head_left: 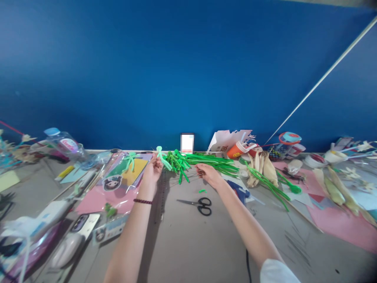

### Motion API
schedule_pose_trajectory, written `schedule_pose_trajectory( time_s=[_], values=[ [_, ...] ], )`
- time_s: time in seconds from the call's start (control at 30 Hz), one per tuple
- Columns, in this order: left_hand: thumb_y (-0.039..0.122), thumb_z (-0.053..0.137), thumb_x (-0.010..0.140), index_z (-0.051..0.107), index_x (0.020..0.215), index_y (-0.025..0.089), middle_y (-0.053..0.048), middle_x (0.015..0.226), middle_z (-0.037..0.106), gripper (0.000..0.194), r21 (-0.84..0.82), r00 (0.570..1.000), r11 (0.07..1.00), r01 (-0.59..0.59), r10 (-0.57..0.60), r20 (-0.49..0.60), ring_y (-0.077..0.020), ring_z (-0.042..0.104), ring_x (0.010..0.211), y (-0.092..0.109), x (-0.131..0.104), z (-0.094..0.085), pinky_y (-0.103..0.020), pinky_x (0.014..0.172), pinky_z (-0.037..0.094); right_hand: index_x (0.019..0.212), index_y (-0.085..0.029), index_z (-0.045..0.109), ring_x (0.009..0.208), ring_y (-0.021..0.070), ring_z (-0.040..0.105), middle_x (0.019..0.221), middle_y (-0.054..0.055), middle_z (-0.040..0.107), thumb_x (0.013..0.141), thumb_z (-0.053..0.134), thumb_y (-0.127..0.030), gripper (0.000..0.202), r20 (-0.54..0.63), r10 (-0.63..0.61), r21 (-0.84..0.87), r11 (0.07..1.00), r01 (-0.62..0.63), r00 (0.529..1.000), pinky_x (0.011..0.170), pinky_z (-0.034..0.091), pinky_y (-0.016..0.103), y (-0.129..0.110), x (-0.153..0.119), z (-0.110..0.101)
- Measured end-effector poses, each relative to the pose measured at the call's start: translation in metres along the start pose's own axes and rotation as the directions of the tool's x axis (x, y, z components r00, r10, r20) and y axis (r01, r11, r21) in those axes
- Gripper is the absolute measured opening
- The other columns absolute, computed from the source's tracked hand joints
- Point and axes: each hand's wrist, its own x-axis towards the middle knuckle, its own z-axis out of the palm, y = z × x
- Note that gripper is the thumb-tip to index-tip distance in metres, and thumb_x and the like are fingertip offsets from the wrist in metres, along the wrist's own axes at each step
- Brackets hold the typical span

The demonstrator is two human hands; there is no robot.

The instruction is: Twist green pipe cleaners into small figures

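Observation:
A light green pipe-cleaner figure (pixel 163 159) is pinched in my left hand (pixel 153 168), above the table's far side. Right beside it lies a pile of twisted green pipe-cleaner pieces (pixel 176 162). My right hand (pixel 205 173) is closed near the straight green pipe cleaners (pixel 219 163); what its fingertips hold, if anything, is too small to make out. Between my forearms, black-handled scissors (pixel 203 205) lie on the table with a short green scrap (pixel 202 191) just behind them.
At the left are a plastic bottle (pixel 66 143), a pink sheet (pixel 97 200) and a phone (pixel 85 226). A blue glue gun (pixel 238 190), an orange cup (pixel 235 150), dried husks (pixel 269 171) and more green stems stand or lie right. A blue wall (pixel 176 70) rises behind.

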Motion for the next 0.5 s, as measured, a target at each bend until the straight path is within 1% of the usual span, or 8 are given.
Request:
schedule_pose_trajectory(
  time_s=[0.13,0.27,0.3,0.37,0.4,0.43,0.5],
  values=[
    [-0.003,0.04,0.084,0.059,0.09,0.01,0.003,0.058,0.054,0.023,-0.088,0.999,0.996,0.011,-0.006,0.053,-0.0008,0.046,0.039,0.006,-0.006,0.005,-0.009,0.04,0.041,0.076,-0.019,0.068,0.059,0.0111,0.052,0.067,0.0,0.059,0.067,0.066,-0.033,0.017,0.006,0.012,0.025,1.0,-0.012,1.0,0.059,0.04,0.025,0.001,0.001,-0.001],
    [-0.003,0.04,0.083,0.057,0.084,0.011,0.005,0.054,0.048,0.022,-0.043,0.996,0.999,-0.007,0.011,0.09,-0.0003,0.042,0.037,0.014,-0.011,0.008,-0.009,0.039,0.038,0.074,-0.018,0.068,0.059,0.0112,0.051,0.065,0.0,0.058,0.065,0.067,-0.032,0.016,-0.009,0.029,0.043,0.999,-0.029,1.0,0.058,0.039,0.025,0.0,0.001,-0.001],
    [-0.002,0.04,0.083,0.057,0.083,0.011,0.006,0.054,0.047,0.021,-0.005,0.995,1.0,-0.03,0.031,0.095,-0.0003,0.041,0.037,0.015,-0.011,0.007,-0.009,0.038,0.037,0.075,-0.018,0.068,0.059,0.0111,0.051,0.065,0.0,0.058,0.065,0.067,-0.032,0.017,-0.01,0.031,0.045,0.999,-0.031,0.999,0.057,0.039,0.025,0.0,0.001,0.0],
    [0.001,0.042,0.084,0.057,0.083,0.012,0.006,0.053,0.045,0.018,0.158,0.993,0.982,-0.107,0.096,0.074,-0.0005,0.039,0.036,0.017,-0.008,0.003,-0.01,0.038,0.036,0.075,-0.018,0.068,0.059,0.011,0.051,0.065,0.0,0.059,0.065,0.068,-0.032,0.017,-0.011,0.033,0.047,0.998,-0.032,0.999,0.057,0.039,0.025,0.0,0.001,0.0],
    [0.004,0.044,0.083,0.057,0.083,0.012,0.007,0.052,0.044,0.016,0.262,0.99,0.955,-0.143,0.134,0.052,-0.0008,0.038,0.036,0.017,-0.006,0.0,-0.011,0.038,0.035,0.075,-0.018,0.068,0.059,0.0109,0.051,0.065,0.0,0.059,0.065,0.068,-0.032,0.017,-0.009,0.031,0.046,0.998,-0.03,0.999,0.057,0.039,0.024,0.0,0.0,0.0],
    [0.006,0.045,0.083,0.058,0.083,0.013,0.007,0.05,0.043,0.014,0.393,0.985,0.904,-0.168,0.173,0.021,-0.0013,0.038,0.036,0.016,-0.004,-0.004,-0.012,0.038,0.035,0.076,-0.018,0.068,0.059,0.0109,0.051,0.065,0.0,0.059,0.065,0.068,-0.032,0.018,-0.005,0.028,0.043,0.999,-0.028,1.0,0.057,0.04,0.024,0.0,0.0,0.0],
    [0.012,0.051,0.081,0.059,0.082,0.013,0.007,0.049,0.046,0.008,0.497,0.979,0.852,-0.166,0.202,-0.019,-0.0032,0.041,0.036,0.012,0.001,-0.012,-0.014,0.039,0.036,0.076,-0.018,0.068,0.059,0.0109,0.051,0.066,0.0,0.059,0.065,0.068,-0.032,0.018,0.002,0.021,0.037,0.999,-0.021,1.0,0.057,0.04,0.024,0.0,0.0,0.0]
  ],
)
